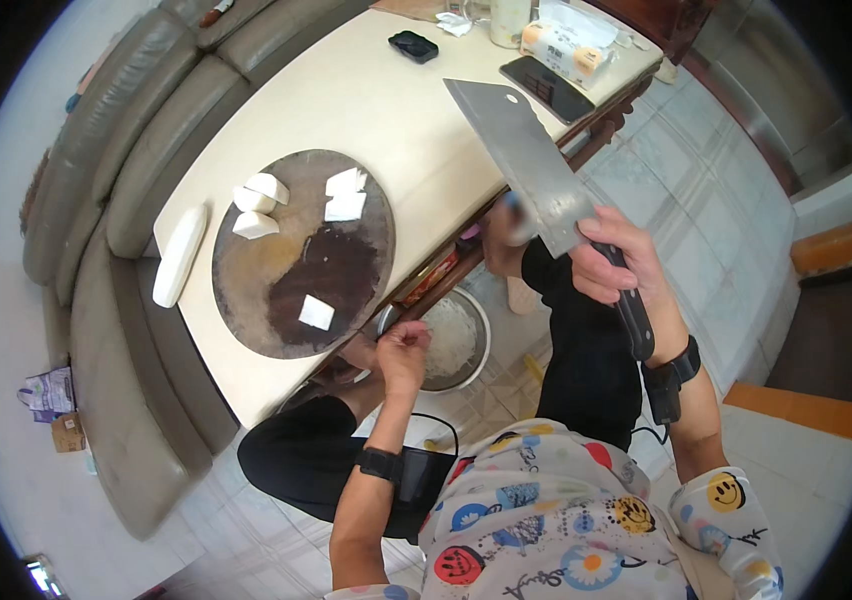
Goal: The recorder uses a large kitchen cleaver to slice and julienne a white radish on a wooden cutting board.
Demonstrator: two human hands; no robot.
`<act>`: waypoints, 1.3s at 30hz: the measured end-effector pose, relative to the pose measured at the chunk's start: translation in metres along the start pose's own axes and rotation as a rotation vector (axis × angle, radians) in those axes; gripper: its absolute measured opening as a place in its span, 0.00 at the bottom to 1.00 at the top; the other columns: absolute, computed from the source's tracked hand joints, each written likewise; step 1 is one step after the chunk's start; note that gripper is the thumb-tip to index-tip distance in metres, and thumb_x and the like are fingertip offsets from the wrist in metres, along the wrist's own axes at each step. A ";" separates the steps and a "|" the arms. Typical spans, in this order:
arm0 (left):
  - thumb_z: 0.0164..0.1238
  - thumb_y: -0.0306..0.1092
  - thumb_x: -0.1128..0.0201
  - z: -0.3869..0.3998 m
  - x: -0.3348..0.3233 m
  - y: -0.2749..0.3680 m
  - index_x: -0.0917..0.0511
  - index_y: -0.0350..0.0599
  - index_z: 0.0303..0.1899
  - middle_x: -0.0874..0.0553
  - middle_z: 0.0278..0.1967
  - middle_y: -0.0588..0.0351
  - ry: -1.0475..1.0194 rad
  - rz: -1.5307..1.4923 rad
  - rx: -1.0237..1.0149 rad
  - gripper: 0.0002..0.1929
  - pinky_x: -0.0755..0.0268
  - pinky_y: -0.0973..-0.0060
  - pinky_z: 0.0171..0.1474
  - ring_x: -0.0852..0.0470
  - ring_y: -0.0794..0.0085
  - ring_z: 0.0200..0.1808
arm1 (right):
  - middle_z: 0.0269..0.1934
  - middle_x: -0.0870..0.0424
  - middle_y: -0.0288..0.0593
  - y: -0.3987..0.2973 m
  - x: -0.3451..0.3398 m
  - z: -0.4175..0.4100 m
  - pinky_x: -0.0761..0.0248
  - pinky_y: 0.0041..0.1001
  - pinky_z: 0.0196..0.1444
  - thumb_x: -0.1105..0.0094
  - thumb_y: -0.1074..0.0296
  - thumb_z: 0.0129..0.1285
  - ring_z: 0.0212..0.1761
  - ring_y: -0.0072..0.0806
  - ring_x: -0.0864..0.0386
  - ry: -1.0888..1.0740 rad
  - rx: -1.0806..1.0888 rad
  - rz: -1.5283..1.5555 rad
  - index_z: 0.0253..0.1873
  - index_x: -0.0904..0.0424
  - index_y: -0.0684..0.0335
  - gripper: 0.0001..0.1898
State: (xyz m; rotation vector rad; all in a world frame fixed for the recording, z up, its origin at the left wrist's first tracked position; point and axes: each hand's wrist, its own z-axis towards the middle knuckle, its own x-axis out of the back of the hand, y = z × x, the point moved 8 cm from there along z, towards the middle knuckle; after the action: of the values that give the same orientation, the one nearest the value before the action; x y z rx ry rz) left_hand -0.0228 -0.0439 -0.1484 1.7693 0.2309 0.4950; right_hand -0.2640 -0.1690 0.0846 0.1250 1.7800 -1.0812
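Note:
My right hand (618,255) grips the black handle of a cleaver (523,157), its broad steel blade raised and pointing up and left, past the table's edge. My left hand (404,346) is at the near table edge, above a metal basin of white shreds (450,341); its fingers are curled, and whether they hold anything is unclear. On the table lies a round, dark-stained cutting board (246,300). It bears chunks of a peeled white vegetable (256,196) at upper left, flat cut pieces (345,206) at upper right and a single square slice (316,312) near its lower edge.
A long peeled white vegetable (180,256) lies left of the board on the cream table (426,150). At the far end are a smartphone (547,88), a tissue pack (564,52), a clear jug (508,22) and a small black object (413,46). A grey sofa (118,330) stands along the left.

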 end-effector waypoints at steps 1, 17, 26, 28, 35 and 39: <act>0.62 0.20 0.36 -0.002 -0.005 0.015 0.17 0.33 0.38 0.16 0.29 0.57 -0.013 0.074 -0.036 0.05 0.27 0.82 0.35 0.20 0.80 0.29 | 0.16 0.32 0.35 0.001 -0.002 -0.003 0.46 0.15 0.10 0.52 0.73 0.68 0.07 0.11 0.45 -0.006 0.005 0.002 0.45 0.29 0.71 0.07; 0.54 0.25 0.31 -0.029 0.082 0.220 0.19 0.38 0.48 0.18 0.48 0.42 0.323 0.694 -0.637 0.17 0.30 0.60 0.56 0.22 0.49 0.52 | 0.22 0.24 0.43 0.034 -0.011 0.008 0.43 0.19 0.13 0.45 0.74 0.62 0.10 0.15 0.37 -0.040 -0.128 -0.100 0.46 0.25 0.72 0.10; 0.52 0.28 0.31 -0.013 0.096 0.200 0.19 0.35 0.47 0.18 0.48 0.42 0.218 0.751 -0.536 0.18 0.31 0.60 0.56 0.23 0.49 0.52 | 0.21 0.25 0.43 0.039 -0.016 0.015 0.43 0.19 0.13 0.46 0.74 0.64 0.11 0.15 0.37 -0.037 -0.118 -0.067 0.46 0.25 0.72 0.09; 0.51 0.25 0.30 -0.012 0.091 0.206 0.19 0.35 0.45 0.17 0.47 0.44 0.188 0.778 -0.526 0.17 0.28 0.64 0.54 0.21 0.52 0.51 | 0.21 0.25 0.43 0.039 -0.015 0.015 0.43 0.19 0.13 0.45 0.74 0.63 0.11 0.15 0.36 -0.033 -0.120 -0.088 0.45 0.25 0.72 0.09; 0.50 0.31 0.27 0.019 0.081 0.235 0.18 0.36 0.43 0.17 0.44 0.44 0.144 0.650 -0.518 0.17 0.29 0.61 0.53 0.21 0.49 0.47 | 0.21 0.25 0.43 0.036 -0.017 0.015 0.42 0.18 0.13 0.45 0.73 0.62 0.11 0.15 0.37 0.034 -0.124 -0.072 0.40 0.25 0.73 0.07; 0.52 0.35 0.27 0.065 0.061 0.254 0.20 0.37 0.46 0.16 0.42 0.44 0.178 0.680 -0.527 0.20 0.27 0.61 0.50 0.19 0.51 0.45 | 0.21 0.25 0.42 0.039 -0.024 0.019 0.42 0.18 0.14 0.45 0.73 0.63 0.11 0.15 0.37 0.044 -0.126 -0.107 0.38 0.25 0.72 0.07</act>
State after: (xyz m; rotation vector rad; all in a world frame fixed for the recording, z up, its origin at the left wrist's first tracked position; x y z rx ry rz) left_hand 0.0340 -0.1416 0.0964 1.2497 -0.3708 1.0920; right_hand -0.2188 -0.1507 0.0784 -0.0235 1.9074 -1.0452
